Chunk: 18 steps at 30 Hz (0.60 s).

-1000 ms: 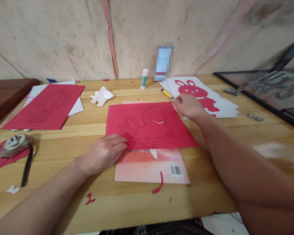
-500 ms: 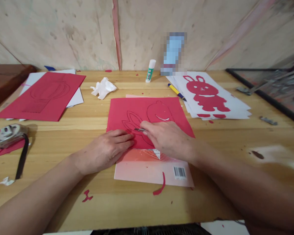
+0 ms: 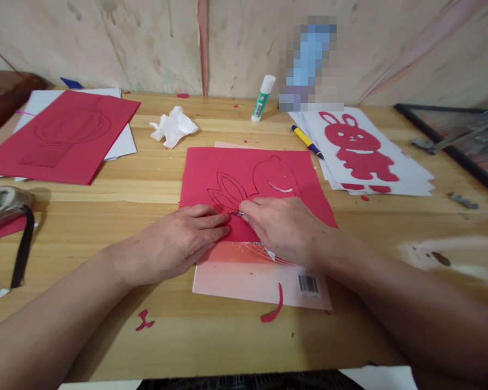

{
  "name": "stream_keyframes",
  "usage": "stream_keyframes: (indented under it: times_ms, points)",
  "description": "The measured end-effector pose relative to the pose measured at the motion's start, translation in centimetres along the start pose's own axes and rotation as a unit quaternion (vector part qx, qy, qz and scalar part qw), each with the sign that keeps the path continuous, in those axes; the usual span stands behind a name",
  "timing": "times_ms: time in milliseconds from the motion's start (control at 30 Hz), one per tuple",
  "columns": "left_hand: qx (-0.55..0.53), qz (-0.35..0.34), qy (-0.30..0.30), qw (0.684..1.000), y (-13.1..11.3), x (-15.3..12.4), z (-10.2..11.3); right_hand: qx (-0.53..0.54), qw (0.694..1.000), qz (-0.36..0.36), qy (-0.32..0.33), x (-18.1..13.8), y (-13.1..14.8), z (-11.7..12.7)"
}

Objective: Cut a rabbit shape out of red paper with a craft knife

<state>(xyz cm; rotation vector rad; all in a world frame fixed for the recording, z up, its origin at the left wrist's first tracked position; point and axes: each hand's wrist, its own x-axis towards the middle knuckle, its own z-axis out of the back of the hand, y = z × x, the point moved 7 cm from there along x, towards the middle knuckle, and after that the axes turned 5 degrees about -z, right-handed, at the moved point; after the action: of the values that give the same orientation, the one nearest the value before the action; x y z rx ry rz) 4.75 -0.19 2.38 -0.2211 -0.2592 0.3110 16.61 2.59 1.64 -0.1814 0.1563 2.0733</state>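
Observation:
A red paper sheet [image 3: 203, 162] with a drawn outline of leaf shapes and a rounded form lies in front of me. A curved slit in it shows white. My left hand [image 3: 183, 235] rests flat on the sheet's lower left, fingers stretched out. Pinched in my right hand [image 3: 280, 219] is a craft knife [image 3: 236, 214]; only its thin metal tip shows, touching the paper near my left fingertips. Its handle is hidden by my fingers. Beneath the sheet sits a pale pink booklet [image 3: 244, 279] with a barcode.
Crumpled tissue [image 3: 174, 127], a glue stick [image 3: 263, 98] and a yellow-blue pen [image 3: 307, 142] are behind the sheet. A red rabbit cutout [image 3: 360, 146] lies on white papers at right. Another red sheet [image 3: 77, 154] and a tape measure [image 3: 4, 206] are left. Red scraps [image 3: 274, 306] lie in front.
The camera view has shifted, so the table things appear displaced. The knife tip has moved slightly along the drawn lines, closer to my left fingertips. My left hand stays on the sheet.

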Motion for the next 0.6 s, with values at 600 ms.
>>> stream_keyframes:
  times_ms: [600]
  points:
    - [-0.013, 0.004, 0.011, 1.000, 0.29, -0.20, -0.23, -0.015, 0.999, 0.031, -0.034, -0.17, 0.03, -0.44]
